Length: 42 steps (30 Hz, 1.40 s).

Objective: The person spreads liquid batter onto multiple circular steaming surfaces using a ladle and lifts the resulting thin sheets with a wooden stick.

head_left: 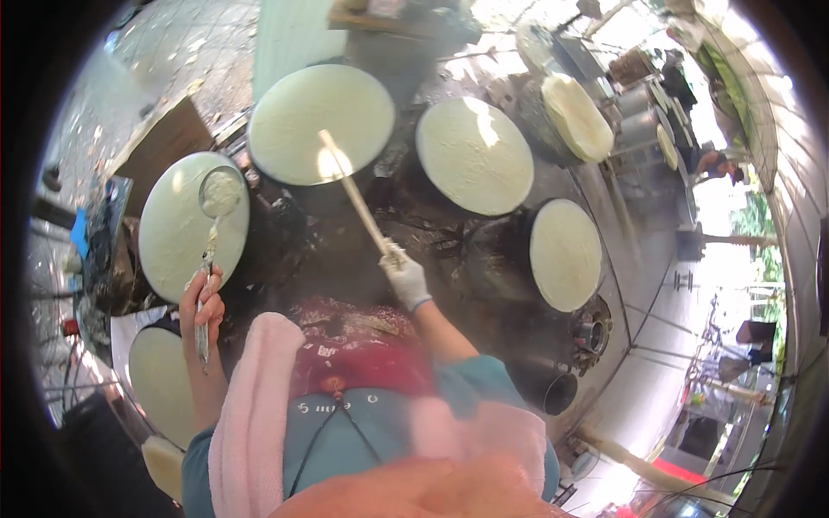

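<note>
pink towel point(250, 414) nearest the lens, draped down over your teal shirt point(332, 440); second stretch on your right side, blurred. dark red apron point(363, 367) across your front, dark cord with reddish-brown bead point(333, 385) hanging over it.

left hand point(203, 298): bare, fingers wrapped around the metal handle of a ladle point(221, 192). handle near upright, lower end sticking out below your fist. round bowl of the ladle carries a lumpy whitish mass and lies over the left vat point(164, 237); whether it touches the surface, you cannot tell from this angle.

right hand point(404, 274): white glove, blue edge at the wrist. fingers grasping the lower end of a pale wooden stick point(361, 205). stick slants up and to the left; far tip lies over the upper middle vat point(289, 121), contact with the contents not certain.

both vats are round, with a smooth, pale cream-coloured surface. further vats of like contents around you: upper right-of-middle point(475, 168), right point(566, 259), one partly hidden at lower left point(157, 380).

brown board point(164, 155) leans behind the left vat. dark open-ended pipe point(559, 394) at your lower right.
</note>
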Each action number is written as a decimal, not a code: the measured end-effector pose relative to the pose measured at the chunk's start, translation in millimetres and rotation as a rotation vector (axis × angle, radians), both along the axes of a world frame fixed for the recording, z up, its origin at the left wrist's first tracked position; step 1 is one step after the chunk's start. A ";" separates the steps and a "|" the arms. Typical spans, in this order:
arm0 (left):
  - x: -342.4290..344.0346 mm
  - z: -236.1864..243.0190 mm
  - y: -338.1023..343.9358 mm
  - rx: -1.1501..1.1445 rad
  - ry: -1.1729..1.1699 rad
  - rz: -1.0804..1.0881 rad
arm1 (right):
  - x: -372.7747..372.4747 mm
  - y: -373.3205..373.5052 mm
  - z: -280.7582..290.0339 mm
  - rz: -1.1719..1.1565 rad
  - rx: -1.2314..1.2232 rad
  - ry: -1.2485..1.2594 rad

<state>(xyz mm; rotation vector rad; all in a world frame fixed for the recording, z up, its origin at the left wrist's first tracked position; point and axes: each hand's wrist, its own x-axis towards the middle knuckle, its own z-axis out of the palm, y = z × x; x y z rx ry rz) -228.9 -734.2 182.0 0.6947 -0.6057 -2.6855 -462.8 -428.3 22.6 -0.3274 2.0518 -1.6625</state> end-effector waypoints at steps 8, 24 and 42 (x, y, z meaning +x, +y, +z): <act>-137.4 12.7 93.5 0.296 0.199 -0.219 | -111.0 167.2 19.4 -0.446 0.479 0.310; -347.6 37.9 211.9 0.024 -0.012 -0.715 | -3.4 382.7 12.9 -1.318 1.071 0.236; -396.6 38.3 371.4 0.051 0.053 -0.733 | -10.5 503.8 18.2 -1.129 1.168 0.090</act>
